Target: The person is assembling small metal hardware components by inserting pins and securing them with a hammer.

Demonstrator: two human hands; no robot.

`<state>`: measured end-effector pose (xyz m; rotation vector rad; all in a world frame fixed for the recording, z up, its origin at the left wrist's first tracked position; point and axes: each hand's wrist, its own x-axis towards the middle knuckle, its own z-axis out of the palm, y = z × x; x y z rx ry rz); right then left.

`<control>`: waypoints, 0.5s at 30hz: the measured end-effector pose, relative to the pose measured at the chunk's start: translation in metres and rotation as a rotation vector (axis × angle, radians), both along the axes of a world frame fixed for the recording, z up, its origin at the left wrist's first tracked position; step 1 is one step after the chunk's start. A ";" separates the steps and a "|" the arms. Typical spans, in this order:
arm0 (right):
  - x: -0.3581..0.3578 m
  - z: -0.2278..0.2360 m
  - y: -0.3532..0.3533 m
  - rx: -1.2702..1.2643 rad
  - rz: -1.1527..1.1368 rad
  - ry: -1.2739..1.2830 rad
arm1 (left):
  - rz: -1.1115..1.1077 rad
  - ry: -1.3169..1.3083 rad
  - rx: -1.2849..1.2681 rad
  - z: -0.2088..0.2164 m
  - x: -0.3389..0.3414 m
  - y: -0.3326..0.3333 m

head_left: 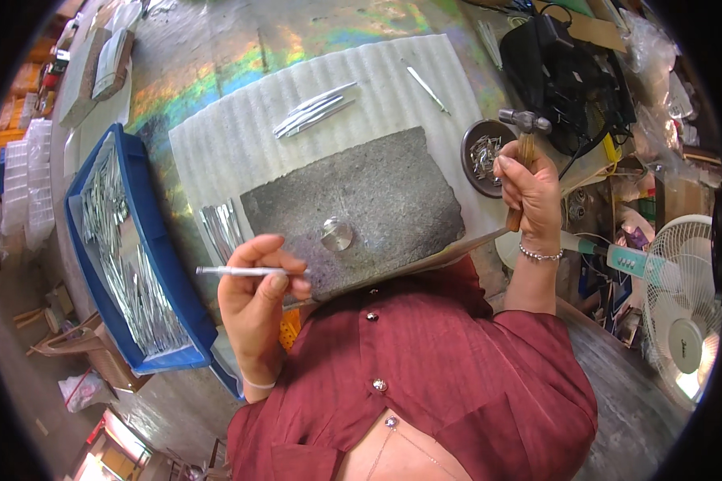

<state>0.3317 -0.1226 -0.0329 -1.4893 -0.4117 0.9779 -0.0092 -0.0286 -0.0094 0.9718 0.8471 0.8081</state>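
My left hand is closed in a pinch around a slim silver metal rod, held level at the near left corner of a dark stone slab. A hammer is upright in my closed right hand, its metal head above the fist, beside the slab's right side. On the slab, near its front edge, sits a small shiny round metal piece. Several similar slim rods lie left of the slab. Beyond it are another bunch of silver rods and a single rod.
White foam sheeting lies beneath the slab. A blue tray full of silver rods stands at the left. Behind the hammer is a dark bowl of small metal pieces. A black bag lies far right; a fan stands nearer.
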 end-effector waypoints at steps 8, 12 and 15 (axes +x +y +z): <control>-0.063 0.025 0.015 0.144 0.284 0.283 | -0.182 -0.496 -0.364 -0.019 0.006 0.003; -0.089 0.030 0.022 0.129 0.390 0.338 | -0.198 -0.629 -0.414 -0.023 0.015 0.000; -0.102 0.040 0.024 0.050 0.478 0.332 | -0.206 -0.613 -0.463 -0.019 0.020 0.001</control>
